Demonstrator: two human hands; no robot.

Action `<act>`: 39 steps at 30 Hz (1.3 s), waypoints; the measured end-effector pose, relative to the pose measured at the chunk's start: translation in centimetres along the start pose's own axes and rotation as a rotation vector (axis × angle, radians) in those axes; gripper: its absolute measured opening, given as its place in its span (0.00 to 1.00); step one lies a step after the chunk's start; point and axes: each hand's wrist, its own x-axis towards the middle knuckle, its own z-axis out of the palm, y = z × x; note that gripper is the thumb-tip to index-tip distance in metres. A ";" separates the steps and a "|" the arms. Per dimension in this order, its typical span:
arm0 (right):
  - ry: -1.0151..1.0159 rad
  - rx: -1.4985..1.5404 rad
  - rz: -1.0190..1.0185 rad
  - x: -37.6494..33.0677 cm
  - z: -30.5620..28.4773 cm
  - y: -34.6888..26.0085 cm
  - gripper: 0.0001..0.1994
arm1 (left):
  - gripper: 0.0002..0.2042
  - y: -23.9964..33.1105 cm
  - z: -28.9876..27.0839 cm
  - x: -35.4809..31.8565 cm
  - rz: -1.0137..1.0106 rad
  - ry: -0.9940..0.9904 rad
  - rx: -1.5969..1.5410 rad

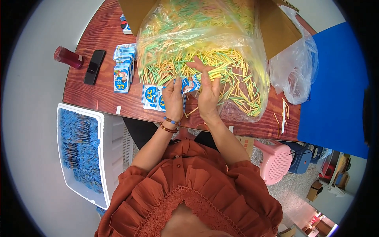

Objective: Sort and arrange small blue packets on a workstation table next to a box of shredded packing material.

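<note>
My left hand (173,98), with beads at its wrist, pinches a small blue-and-white packet (191,84) by its left part. Close on its right, my right hand (208,98) is closed on a bundle of thin yellow sticks (216,72). The bundle lies just above the packet's right end; whether they touch I cannot tell. Loose yellow, green and orange sticks (237,79) spill from a large clear plastic bag (189,37) beyond my hands. More blue-and-white packets (150,96) lie flat beside and partly under my left hand.
Stacked packets (121,79), a black phone (94,67) and a dark red bottle (68,57) stand left on the wooden table (89,96). A white foam box (103,158) holds many blue packets at lower left. Cardboard flaps (278,31) flank the bag. A pink stool (276,164) is lower right.
</note>
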 end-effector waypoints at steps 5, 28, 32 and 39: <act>0.026 -0.025 0.016 -0.1 0.0 0.7 0.14 | 0.17 -0.4 0.1 0.4 -0.006 0.019 -0.001; -0.053 0.057 0.119 2.3 -1.7 1.2 0.14 | 0.13 -0.5 1.0 2.4 -0.121 -0.086 -0.324; -0.085 -0.130 0.259 2.9 -4.1 0.9 0.23 | 0.15 -0.2 0.4 2.9 -0.135 -0.087 -0.382; 0.155 -0.255 0.338 3.1 -11.2 1.9 0.19 | 0.15 -1.2 -0.5 3.6 -0.224 -0.107 -0.523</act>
